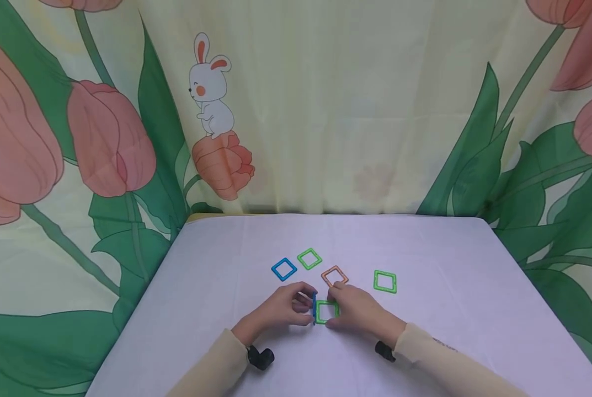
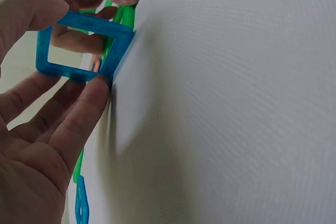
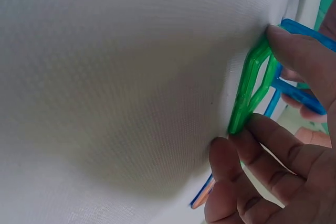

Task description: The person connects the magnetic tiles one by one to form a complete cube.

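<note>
My left hand (image 1: pixel 288 305) holds a blue square magnetic tile (image 2: pixel 121 45), an open frame, standing on edge on the table. In the left wrist view its thumb is at the top edge and its fingertips are along the opposite edge. My right hand (image 1: pixel 357 313) pinches a green square magnetic tile (image 3: pixel 244 93) between thumb and fingers at opposite edges. This green tile lies flat on the table, its left side right against the base of the upright blue one. In the head view the right fingers cover part of its right side.
Beyond the hands lie a blue tile (image 1: pixel 277 274), a green tile (image 1: pixel 303 263) and an orange tile (image 1: pixel 328 270), the last close to my right fingertips. Another green tile (image 1: pixel 385 290) lies farther right. The white-covered table (image 1: pixel 216 264) ends at a printed curtain (image 1: pixel 315 110).
</note>
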